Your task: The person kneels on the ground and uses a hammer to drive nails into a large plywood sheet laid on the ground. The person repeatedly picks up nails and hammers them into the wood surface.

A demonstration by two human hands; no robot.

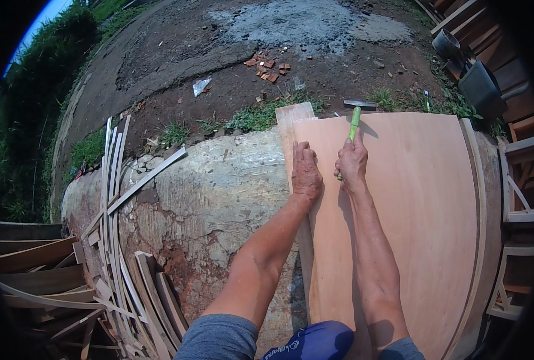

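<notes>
A pale plywood sheet [423,198] lies before me, a narrow wooden board [294,113] along its left edge. My left hand [306,173] rests at that edge with its fingers curled down and pressed together. What lies under the fingertips, if anything, is hidden. In my right hand [352,163] is a hammer [355,123], its green handle gripped in closed fingers. The metal head points away from me, raised over the sheet's far edge, and a shadow falls on the wood beside it.
Several long thin wood strips [112,198] lie on the cracked concrete slab [219,192] to the left. More timber [39,264] is piled at lower left. Wooden frames [522,180] and a dark bucket-like container [482,89] stand at right. Broken brick pieces [271,67] lie on the soil ahead.
</notes>
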